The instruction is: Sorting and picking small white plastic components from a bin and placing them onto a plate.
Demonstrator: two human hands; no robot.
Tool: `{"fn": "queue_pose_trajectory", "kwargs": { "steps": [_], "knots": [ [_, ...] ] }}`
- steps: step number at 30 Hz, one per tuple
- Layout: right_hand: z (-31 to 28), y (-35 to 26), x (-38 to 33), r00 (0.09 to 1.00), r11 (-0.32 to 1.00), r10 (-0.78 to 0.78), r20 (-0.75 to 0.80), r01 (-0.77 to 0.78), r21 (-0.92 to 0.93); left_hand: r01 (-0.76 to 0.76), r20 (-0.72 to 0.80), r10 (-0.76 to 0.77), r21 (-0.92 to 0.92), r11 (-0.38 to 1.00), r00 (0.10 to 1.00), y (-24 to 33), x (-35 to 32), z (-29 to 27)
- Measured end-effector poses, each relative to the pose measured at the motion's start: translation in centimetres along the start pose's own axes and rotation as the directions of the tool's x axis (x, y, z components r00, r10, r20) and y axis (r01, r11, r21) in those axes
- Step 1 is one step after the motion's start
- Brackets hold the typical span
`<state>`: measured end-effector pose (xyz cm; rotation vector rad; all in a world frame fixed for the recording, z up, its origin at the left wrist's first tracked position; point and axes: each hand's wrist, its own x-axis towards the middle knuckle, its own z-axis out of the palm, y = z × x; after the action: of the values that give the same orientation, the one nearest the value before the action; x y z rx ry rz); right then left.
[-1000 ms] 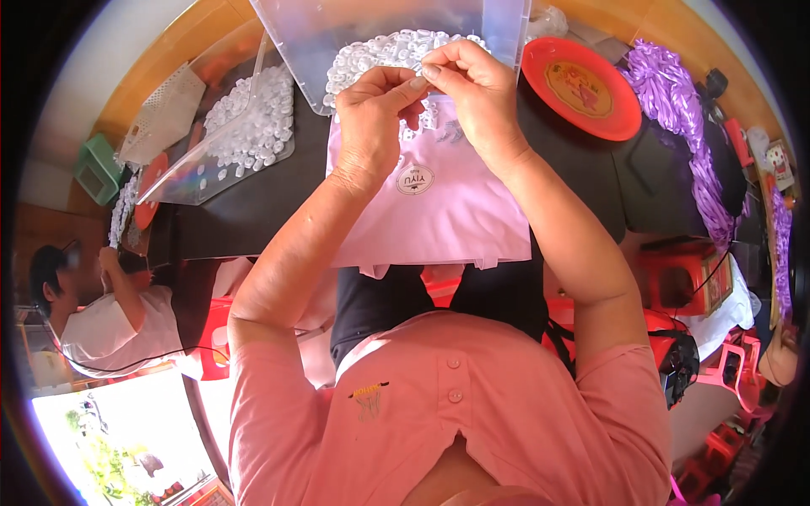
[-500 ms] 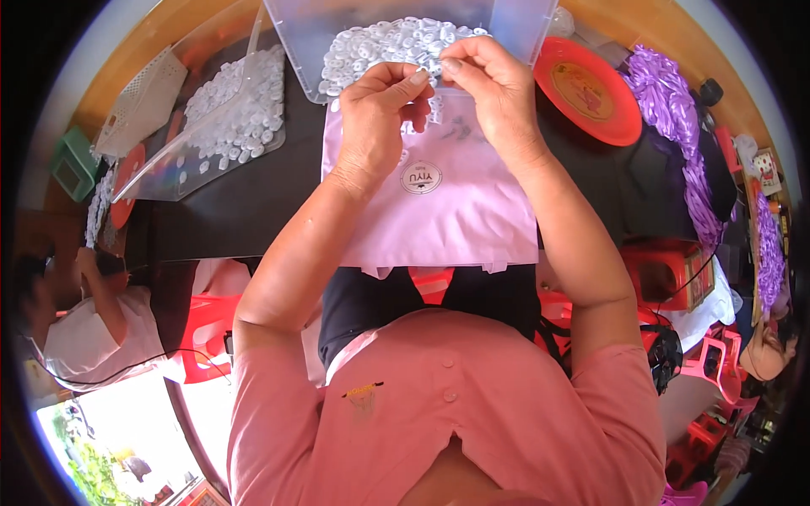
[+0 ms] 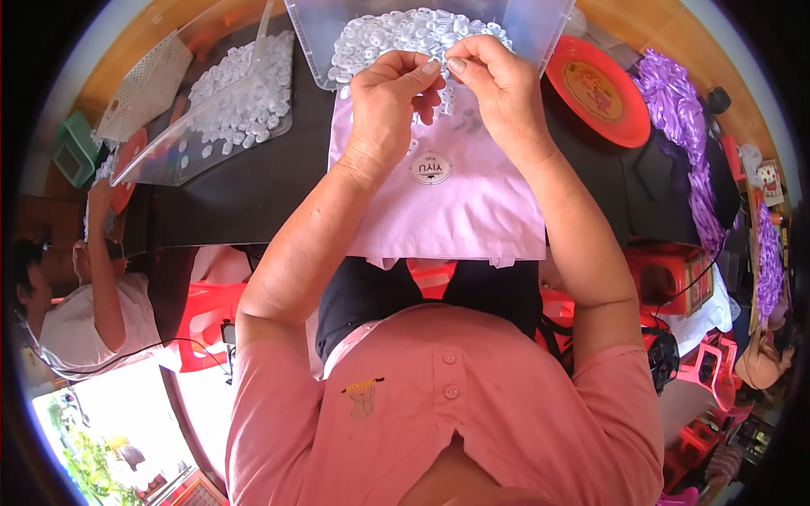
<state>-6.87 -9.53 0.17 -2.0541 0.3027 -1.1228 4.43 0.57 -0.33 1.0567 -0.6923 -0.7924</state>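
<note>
My left hand [image 3: 384, 105] and my right hand [image 3: 504, 93] are raised close together, each with thumb and forefinger pinched. Whatever they pinch is too small or hidden to make out. Right behind them is a clear plastic bin [image 3: 310, 51] with a heap of small white oval pieces [image 3: 371, 40]. Several such pieces also show below my fingers, partly hidden by them. Under my hands a pink cloth [image 3: 481, 215] with a round printed mark lies over the table edge toward my lap.
On the dark table [image 3: 228, 211], a second clear bin [image 3: 160, 164] with white pieces leans at left, near a white basket [image 3: 156, 80]. At right are a red round tray [image 3: 620, 105] and purple ribbon bundles [image 3: 675, 110]. A co-worker [image 3: 97, 312] sits at far left.
The bins, tray and cloth have shifted slightly up and right in the picture. My hands stay pinched close together. The co-worker at left has raised an arm.
</note>
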Motion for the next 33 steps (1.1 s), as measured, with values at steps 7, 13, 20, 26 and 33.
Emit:
{"fn": "queue_pose_trajectory", "kwargs": {
  "steps": [7,13,20,26,33],
  "knots": [
    [0.2,-0.2,-0.1,0.997,0.997,-0.072,-0.024,0.071,-0.023,-0.028,0.019,0.027,0.018,0.999,0.999,0.0,-0.1,-0.2],
    [0.4,0.3,-0.2,0.991,0.99,-0.127,-0.032,0.125,-0.064,-0.048,-0.009,0.048,0.062,0.997,0.999,-0.1,-0.3,0.2],
    [1.2,0.2,-0.3,0.999,1.0,-0.019,-0.029,0.019,0.007,-0.072,-0.036,0.073,0.047,0.996,0.997,-0.7,-0.1,0.0],
    [0.8,0.5,0.0,0.997,0.997,-0.074,-0.035,0.074,-0.003,0.0,-0.046,-0.002,-0.042,0.999,0.999,-0.7,0.1,-0.1],
    [0.1,0.5,0.2,0.994,0.993,-0.097,-0.051,0.093,-0.069,0.012,-0.033,-0.012,-0.01,1.0,0.999,-0.1,-0.1,0.1]
  ]
}}
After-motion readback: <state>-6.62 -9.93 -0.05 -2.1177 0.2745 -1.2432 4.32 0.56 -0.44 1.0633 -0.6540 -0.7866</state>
